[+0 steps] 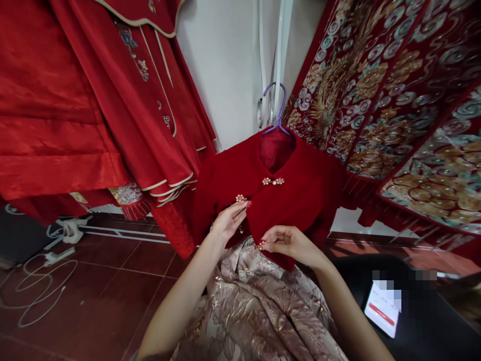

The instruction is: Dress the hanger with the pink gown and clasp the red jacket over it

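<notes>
A short dark red velvet jacket (300, 185) hangs on a purple hanger (281, 105). At its collar, a gold flower clasp (273, 181) joins the two front panels; below that the front is parted. My left hand (228, 223) is closed on the left panel's front edge, just under a flower clasp piece (239, 199). The fingers of my right hand (287, 243) pinch the other panel's lower edge beside another flower piece (260, 245). Beneath the jacket, a pinkish brocade fabric (259, 296) with a shiny leaf pattern spreads over my lap.
Red garments (124, 100) with pale trim hang at left, and heavily embroidered red garments (387, 100) at right. A white rack (278, 50) carries the hanger. A lit phone (383, 308) rests on a black surface. A white cable (41, 286) lies on the tiled floor (112, 291).
</notes>
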Demonstrator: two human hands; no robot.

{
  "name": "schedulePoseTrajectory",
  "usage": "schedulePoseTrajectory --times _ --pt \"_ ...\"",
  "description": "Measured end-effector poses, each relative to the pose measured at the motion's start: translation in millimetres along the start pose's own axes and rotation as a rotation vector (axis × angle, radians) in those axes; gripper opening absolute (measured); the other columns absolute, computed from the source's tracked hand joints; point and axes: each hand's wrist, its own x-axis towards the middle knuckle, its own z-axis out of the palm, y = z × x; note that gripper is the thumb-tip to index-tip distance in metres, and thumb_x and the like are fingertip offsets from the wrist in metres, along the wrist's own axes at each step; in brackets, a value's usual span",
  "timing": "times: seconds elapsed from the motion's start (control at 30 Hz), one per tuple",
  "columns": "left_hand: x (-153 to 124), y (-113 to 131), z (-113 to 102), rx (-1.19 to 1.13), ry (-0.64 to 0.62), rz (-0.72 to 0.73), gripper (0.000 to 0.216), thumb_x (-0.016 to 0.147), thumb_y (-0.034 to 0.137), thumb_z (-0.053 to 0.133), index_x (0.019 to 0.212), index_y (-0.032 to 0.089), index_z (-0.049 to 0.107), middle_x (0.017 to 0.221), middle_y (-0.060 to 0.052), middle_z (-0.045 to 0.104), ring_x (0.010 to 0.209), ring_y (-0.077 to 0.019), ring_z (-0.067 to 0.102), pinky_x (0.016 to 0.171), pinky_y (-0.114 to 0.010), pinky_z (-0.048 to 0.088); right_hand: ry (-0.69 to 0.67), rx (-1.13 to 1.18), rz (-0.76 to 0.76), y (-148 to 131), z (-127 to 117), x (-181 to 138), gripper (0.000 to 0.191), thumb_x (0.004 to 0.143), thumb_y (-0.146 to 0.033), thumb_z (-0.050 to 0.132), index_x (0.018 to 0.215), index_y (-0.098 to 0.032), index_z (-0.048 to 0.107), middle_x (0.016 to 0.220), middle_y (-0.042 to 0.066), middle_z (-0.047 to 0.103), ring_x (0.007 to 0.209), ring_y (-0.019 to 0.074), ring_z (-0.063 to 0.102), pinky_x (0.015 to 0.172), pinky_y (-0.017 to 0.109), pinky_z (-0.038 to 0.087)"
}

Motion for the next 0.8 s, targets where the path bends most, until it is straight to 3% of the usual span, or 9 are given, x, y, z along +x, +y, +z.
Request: schedulePoseTrajectory --times 0.1,0.17,0.27,0.33,0.4,0.53,0.6,0.7,0.8 --pt "-1.4 0.7 2.6 -0.031 0.002 0.026 0.010 0.071 0.011 0.071 0.079 0.016 0.072 0.091 -0.004 0.075 0.084 -0.0105 0.069 0.082 -0.018 0.054 0.005 -0.008 -0.008 -0.9 0.6 0.1 0.024 0.071 -0.035 0.078 0.086 -0.018 0.070 0.079 0.002 0.071 0.074 0.0128 0.066 0.077 0.028 0.053" --pt "-6.0 1.5 4.3 -0.048 -0.001 0.007 0.006 0.075 0.020 0.071 0.079 0.017 0.071 0.089 -0.005 0.074 0.075 -0.0095 0.068 0.072 -0.017 0.055 0.003 -0.018 -0.013 -2.8 -0.1 -0.8 0.024 0.071 -0.035 0.077 0.086 -0.018 0.070 0.079 0.002 0.070 0.074 0.0130 0.066 0.076 0.028 0.053" --pt "-14.8 4.5 7.5 0.018 -0.116 -0.068 0.033 0.081 0.049 0.063 0.078 0.016 0.068 0.086 -0.008 0.073 0.064 -0.0103 0.065 0.061 -0.020 0.054 -0.052 -0.041 0.002 -6.2 -5.4 -4.6 0.024 0.071 -0.036 0.077 0.084 -0.018 0.069 0.078 0.001 0.070 0.073 0.0127 0.065 0.074 0.027 0.053" --pt "-17.9 7.8 11.7 0.147 -0.247 -0.039 0.046 0.083 0.059 0.054 0.081 0.015 0.068 0.087 -0.009 0.072 0.067 -0.0138 0.066 0.061 -0.023 0.054 -0.099 -0.063 0.020 -8.1 -12.4 -8.9 0.024 0.070 -0.036 0.078 0.083 -0.018 0.069 0.078 0.001 0.069 0.072 0.0125 0.065 0.072 0.026 0.054" --pt "-17.1 12.7 19.1 0.359 -0.328 0.159 0.044 0.085 0.056 0.053 0.087 0.016 0.070 0.091 -0.010 0.072 0.077 -0.0176 0.067 0.064 -0.026 0.054 -0.137 -0.082 0.036 -9.9 -21.0 -14.1 0.024 0.070 -0.036 0.078 0.084 -0.018 0.069 0.079 0.001 0.070 0.073 0.0127 0.065 0.071 0.026 0.054" --pt "-7.2 27.5 43.2 0.989 -0.313 0.869 0.030 0.089 0.037 0.055 0.111 0.021 0.067 0.110 -0.008 0.065 0.098 -0.0210 0.060 0.075 -0.028 0.052 -0.222 -0.076 0.087 -15.1 -36.1 -24.3 0.023 0.073 -0.034 0.077 0.086 -0.018 0.069 0.083 0.003 0.072 0.075 0.0140 0.068 0.071 0.027 0.055" --pt "-0.5 35.0 56.1 1.289 -0.286 1.121 0.032 0.091 0.033 0.052 0.120 0.023 0.062 0.112 -0.009 0.060 0.102 -0.0224 0.053 0.081 -0.032 0.050 -0.243 -0.066 0.108 -17.9 -41.6 -28.3 0.021 0.073 -0.032 0.077 0.085 -0.017 0.068 0.082 0.002 0.073 0.074 0.0134 0.068 0.070 0.025 0.054" --pt "9.1 42.4 70.9 1.587 -0.299 1.316 0.029 0.092 0.033 0.052 0.115 0.020 0.062 0.112 -0.010 0.055 0.103 -0.0244 0.048 0.090 -0.037 0.043 -0.240 -0.069 0.116 -20.4 -49.3 -32.9 0.018 0.074 -0.029 0.076 0.085 -0.017 0.067 0.082 0.002 0.073 0.074 0.0124 0.068 0.070 0.023 0.053" --pt "15.9 45.8 78.5 1.706 -0.293 1.397 0.024 0.093 0.035 0.050 0.103 0.018 0.064 0.109 -0.010 0.055 0.101 -0.0250 0.047 0.090 -0.039 0.038 -0.227 -0.094 0.108 -20.2 -57.6 -36.7 0.018 0.075 -0.029 0.075 0.086 -0.018 0.067 0.085 0.003 0.074 0.077 0.0139 0.069 0.071 0.025 0.053"
